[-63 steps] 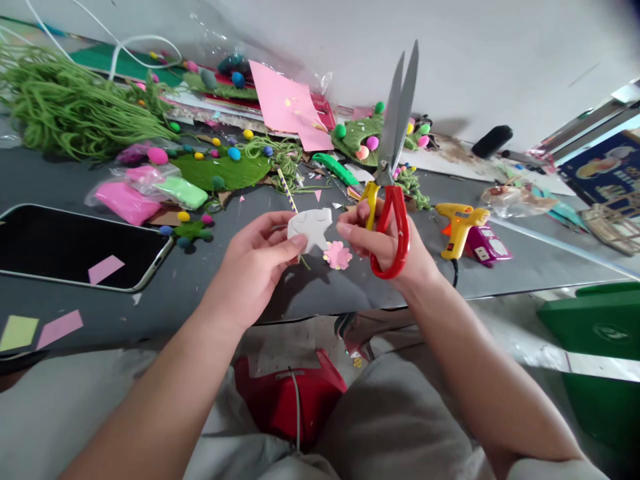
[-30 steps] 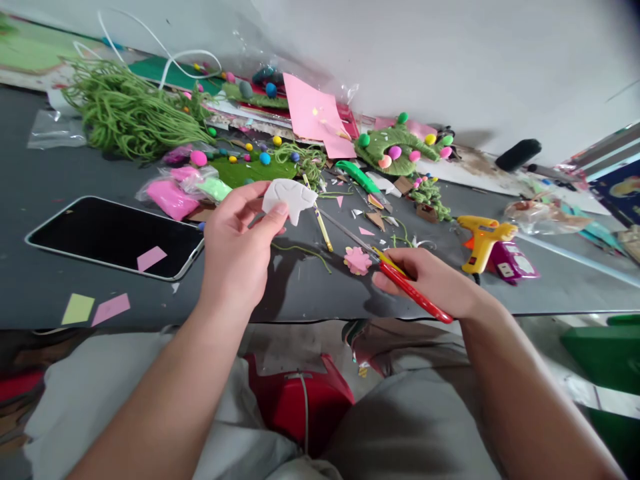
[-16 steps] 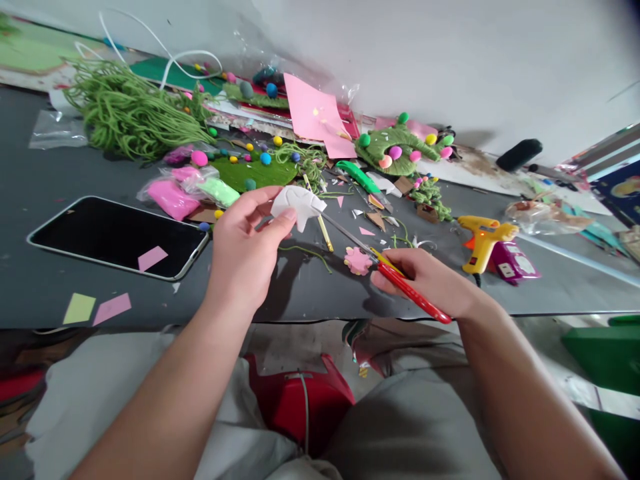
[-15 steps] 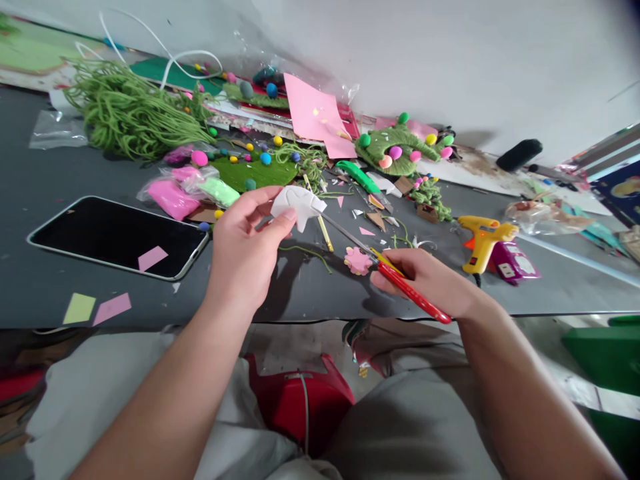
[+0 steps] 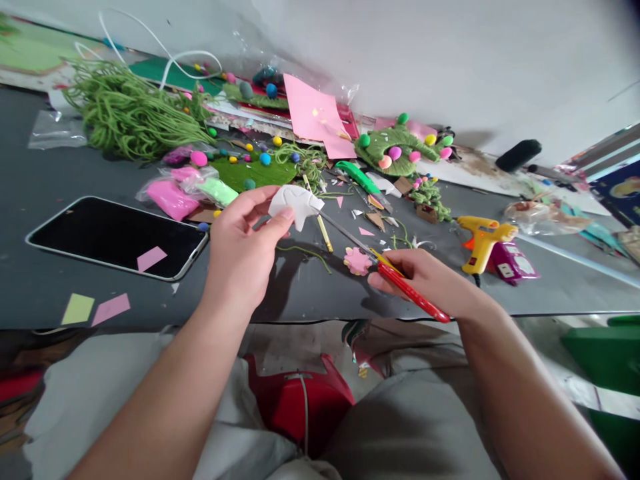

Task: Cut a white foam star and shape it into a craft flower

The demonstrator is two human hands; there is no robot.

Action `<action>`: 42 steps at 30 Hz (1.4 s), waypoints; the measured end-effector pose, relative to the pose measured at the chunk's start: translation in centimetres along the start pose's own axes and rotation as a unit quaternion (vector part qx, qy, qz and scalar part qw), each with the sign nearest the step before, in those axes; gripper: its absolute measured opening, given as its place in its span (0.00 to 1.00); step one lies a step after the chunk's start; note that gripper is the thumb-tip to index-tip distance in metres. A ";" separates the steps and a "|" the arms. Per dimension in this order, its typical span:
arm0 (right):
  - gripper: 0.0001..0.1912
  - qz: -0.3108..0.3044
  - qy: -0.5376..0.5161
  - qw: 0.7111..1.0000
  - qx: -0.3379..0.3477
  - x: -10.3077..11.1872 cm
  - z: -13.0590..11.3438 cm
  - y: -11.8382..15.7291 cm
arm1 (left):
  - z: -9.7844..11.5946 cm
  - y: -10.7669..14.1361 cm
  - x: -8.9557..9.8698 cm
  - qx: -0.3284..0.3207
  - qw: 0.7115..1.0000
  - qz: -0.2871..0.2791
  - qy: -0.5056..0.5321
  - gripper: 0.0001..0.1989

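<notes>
Between the thumb and fingers of my left hand [image 5: 245,243] is a small piece of white paper [image 5: 295,202], partly cut, with a star-like outline marked on it. My right hand [image 5: 425,277] grips scissors [image 5: 413,292] with red and yellow handles. Their blades point up and left, the tips touching the paper's right edge. Just left of the right hand lies a pink flower-shaped cutout [image 5: 357,261]. A pencil [image 5: 325,233] rests on the table behind the paper, partly hidden by it.
A phone [image 5: 117,237] lies at left, near green yarn [image 5: 140,113]. A green box cutter [image 5: 357,175], paper scraps and a yellow glue gun [image 5: 485,240] are on the right. Pink paper [image 5: 315,110] and a green yarn wreath with pompoms [image 5: 390,150] stand toward the wall.
My left hand and the white paper have shifted very slightly left. The scissors stay at the paper's right edge, and nothing else visibly differs.
</notes>
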State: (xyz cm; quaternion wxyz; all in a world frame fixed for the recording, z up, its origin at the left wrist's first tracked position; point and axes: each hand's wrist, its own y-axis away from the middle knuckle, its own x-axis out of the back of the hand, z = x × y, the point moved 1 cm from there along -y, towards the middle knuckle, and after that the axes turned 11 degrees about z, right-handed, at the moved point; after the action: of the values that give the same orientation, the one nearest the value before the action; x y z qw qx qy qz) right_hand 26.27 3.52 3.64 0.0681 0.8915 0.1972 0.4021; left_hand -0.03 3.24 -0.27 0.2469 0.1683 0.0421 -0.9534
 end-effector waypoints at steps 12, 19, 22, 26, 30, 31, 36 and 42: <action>0.29 0.006 0.010 1.000 -0.001 0.0 -0.4 0.1 | -0.2 0.0 0.0 -0.007 1.000 -0.011 0.012 0.15; 0.31 0.010 0.028 0.999 -0.014 -0.2 -0.4 0.3 | -0.5 -0.1 0.1 -0.011 1.000 -0.007 0.004 0.15; 0.33 0.035 0.044 0.998 -0.020 -0.3 -0.1 0.3 | -0.7 -0.2 0.1 -0.006 1.000 -0.003 -0.006 0.16; 0.34 0.049 0.044 0.997 -0.035 -0.3 0.1 0.3 | -0.9 -0.4 0.1 -0.011 1.000 0.008 -0.005 0.17; 0.33 0.051 0.038 0.997 -0.041 -0.3 0.0 0.2 | -1.0 -0.6 0.1 -0.009 1.000 0.009 -0.007 0.16; 0.33 0.051 0.042 0.997 -0.039 -0.2 0.1 0.2 | -1.0 -0.6 0.0 -0.011 1.000 0.008 -0.009 0.16; 0.33 0.043 0.101 0.994 -0.005 0.3 0.4 0.2 | -1.2 -0.5 0.0 -0.023 1.000 0.010 -0.015 0.16; 0.27 0.031 0.176 0.984 0.006 1.6 0.9 0.6 | -0.8 -1.0 0.5 -0.039 0.999 0.007 -0.008 0.16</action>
State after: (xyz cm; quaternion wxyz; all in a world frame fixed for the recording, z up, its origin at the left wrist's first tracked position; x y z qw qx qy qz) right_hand 28.11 3.70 4.32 0.0147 0.8129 0.1808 0.5535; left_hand -0.64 4.03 -1.19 0.2605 0.1518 0.0760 -0.9504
